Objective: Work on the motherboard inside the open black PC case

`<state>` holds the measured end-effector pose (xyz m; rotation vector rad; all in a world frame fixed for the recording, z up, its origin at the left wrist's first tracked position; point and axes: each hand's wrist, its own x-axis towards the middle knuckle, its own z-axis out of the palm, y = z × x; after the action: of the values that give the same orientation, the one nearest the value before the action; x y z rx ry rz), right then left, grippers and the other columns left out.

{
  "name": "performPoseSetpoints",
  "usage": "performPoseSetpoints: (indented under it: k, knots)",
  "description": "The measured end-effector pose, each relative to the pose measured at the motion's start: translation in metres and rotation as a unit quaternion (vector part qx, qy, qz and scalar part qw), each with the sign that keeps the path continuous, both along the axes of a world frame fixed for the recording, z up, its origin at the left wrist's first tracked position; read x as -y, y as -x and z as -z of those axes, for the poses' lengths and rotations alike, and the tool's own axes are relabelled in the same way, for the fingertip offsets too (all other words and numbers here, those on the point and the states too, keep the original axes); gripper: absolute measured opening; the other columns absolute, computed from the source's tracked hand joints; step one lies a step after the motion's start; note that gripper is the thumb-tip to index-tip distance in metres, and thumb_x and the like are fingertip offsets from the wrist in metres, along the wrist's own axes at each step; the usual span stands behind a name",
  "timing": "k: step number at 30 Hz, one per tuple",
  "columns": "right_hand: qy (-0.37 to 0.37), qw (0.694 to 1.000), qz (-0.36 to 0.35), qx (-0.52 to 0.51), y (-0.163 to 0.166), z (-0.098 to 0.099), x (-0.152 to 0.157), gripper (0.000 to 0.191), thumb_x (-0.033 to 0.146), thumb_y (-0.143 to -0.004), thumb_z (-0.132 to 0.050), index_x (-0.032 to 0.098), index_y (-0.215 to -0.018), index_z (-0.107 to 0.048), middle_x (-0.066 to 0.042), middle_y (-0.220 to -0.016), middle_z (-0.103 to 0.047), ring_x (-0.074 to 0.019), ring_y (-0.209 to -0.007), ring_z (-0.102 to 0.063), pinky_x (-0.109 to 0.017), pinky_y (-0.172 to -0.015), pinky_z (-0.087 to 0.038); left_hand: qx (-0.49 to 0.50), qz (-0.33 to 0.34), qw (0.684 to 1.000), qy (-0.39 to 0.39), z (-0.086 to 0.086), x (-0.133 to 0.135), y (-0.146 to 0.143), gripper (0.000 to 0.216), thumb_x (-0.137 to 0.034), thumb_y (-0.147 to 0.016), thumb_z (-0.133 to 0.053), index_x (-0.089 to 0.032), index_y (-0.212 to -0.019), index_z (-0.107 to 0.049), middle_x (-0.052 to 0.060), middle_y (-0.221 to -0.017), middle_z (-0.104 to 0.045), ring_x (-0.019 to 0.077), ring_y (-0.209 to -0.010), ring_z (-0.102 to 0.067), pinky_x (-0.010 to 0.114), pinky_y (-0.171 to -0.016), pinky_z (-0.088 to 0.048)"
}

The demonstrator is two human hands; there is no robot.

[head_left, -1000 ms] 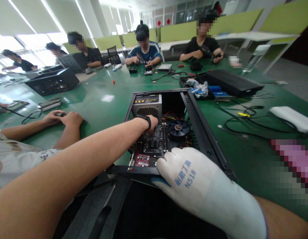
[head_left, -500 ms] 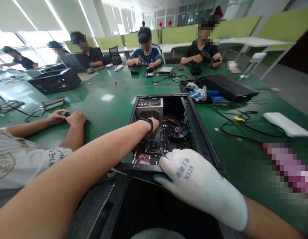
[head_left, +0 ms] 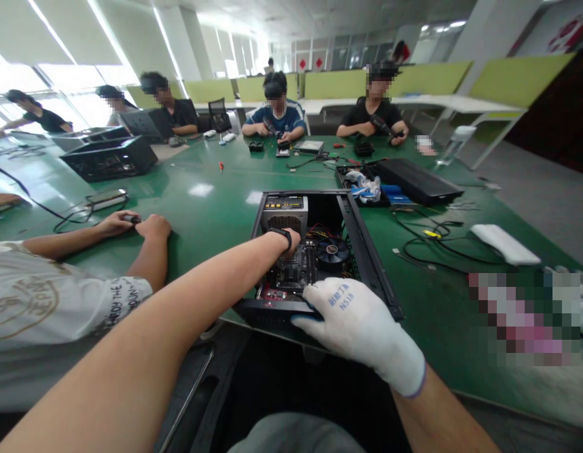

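A black computer case point(head_left: 376, 270) lies open on its side at the table edge before me. My bare left hand point(head_left: 294, 239), with a dark band at its wrist, reaches down inside over the motherboard point(head_left: 291, 274); its fingers are mostly hidden. Right above it is the grey power supply point(head_left: 286, 217), and a black cooling fan point(head_left: 333, 251) sits to its right. My right hand point(head_left: 350, 314), in a white glove, grips the near rim of the case, thumb outside and fingers curled over the edge. A red card point(head_left: 272, 294) shows in the near left corner.
A seated person's hands point(head_left: 147, 226) rest on the green table point(head_left: 201, 245) at left, holding a small dark thing. Black cables point(head_left: 427, 248) and a white box point(head_left: 505, 244) lie at right. Behind the case is a black tray point(head_left: 341, 179) with gloves. Co-workers sit across.
The view has tilted up and shifted slightly, so the case appears a little lower. Both hands keep nearly the same places at the case.
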<state>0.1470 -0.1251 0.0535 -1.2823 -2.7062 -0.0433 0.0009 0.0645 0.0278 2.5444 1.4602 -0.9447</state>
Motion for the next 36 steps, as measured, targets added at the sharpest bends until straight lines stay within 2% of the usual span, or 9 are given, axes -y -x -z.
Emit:
performPoseSetpoints:
  k: [4,9,14,22,31,36]
  knots:
    - [0.013,1.000,0.006,0.015,0.002,-0.006,0.001,0.041,0.061,-0.093,-0.046,0.024,-0.099,-0.062,-0.004,-0.091,-0.068,-0.0221,-0.087,-0.064,-0.033,-0.072,-0.036,0.001,-0.007,1.000,-0.006,0.002,-0.001,0.002,0.053,-0.024,-0.059,-0.082,-0.010,-0.110,-0.074,0.016,-0.111,-0.074,0.0259,-0.103,-0.069,0.026,-0.091,-0.053]
    - [0.015,1.000,0.009,0.021,0.003,-0.010,0.002,0.042,0.059,-0.093,-0.048,0.022,-0.102,-0.064,-0.005,-0.093,-0.069,-0.0219,-0.087,-0.065,-0.032,-0.074,-0.039,0.002,0.003,1.000,-0.006,0.006,-0.004,0.003,0.053,-0.025,-0.059,-0.083,-0.007,-0.108,-0.074,0.018,-0.111,-0.073,0.0272,-0.103,-0.069,0.027,-0.089,-0.053]
    - [0.020,1.000,0.012,0.019,0.004,-0.012,0.003,0.041,0.059,-0.092,-0.048,0.022,-0.101,-0.065,-0.005,-0.093,-0.070,-0.0218,-0.088,-0.065,-0.032,-0.074,-0.040,0.014,-0.002,1.000,-0.004,0.007,-0.005,0.004,0.054,-0.025,-0.056,-0.084,-0.010,-0.107,-0.075,0.017,-0.110,-0.074,0.0273,-0.103,-0.069,0.027,-0.090,-0.053]
    - [0.027,0.999,0.020,0.019,0.004,-0.012,0.002,0.041,0.059,-0.092,-0.049,0.022,-0.100,-0.064,-0.005,-0.092,-0.069,-0.0211,-0.088,-0.065,-0.031,-0.074,-0.040,-0.009,0.010,1.000,0.005,0.004,-0.004,0.001,0.055,-0.020,-0.059,-0.082,-0.004,-0.111,-0.073,0.020,-0.114,-0.072,0.0296,-0.105,-0.068,0.029,-0.092,-0.053]
    - [0.023,0.999,0.019,0.013,0.004,-0.008,0.002,0.042,0.059,-0.092,-0.049,0.022,-0.103,-0.065,-0.005,-0.092,-0.069,-0.0217,-0.087,-0.064,-0.033,-0.074,-0.039,-0.007,0.011,1.000,0.005,0.002,-0.002,0.002,0.051,-0.022,-0.062,-0.081,-0.007,-0.111,-0.074,0.019,-0.115,-0.072,0.0286,-0.106,-0.068,0.028,-0.092,-0.053]
    - [0.027,0.999,0.021,0.006,0.003,-0.008,0.002,0.043,0.060,-0.092,-0.048,0.022,-0.103,-0.065,-0.005,-0.091,-0.069,-0.0207,-0.086,-0.063,-0.032,-0.074,-0.038,-0.005,0.019,1.000,0.007,0.004,-0.005,0.003,0.052,-0.023,-0.064,-0.080,-0.001,-0.111,-0.073,0.021,-0.114,-0.072,0.0296,-0.105,-0.068,0.029,-0.091,-0.054]
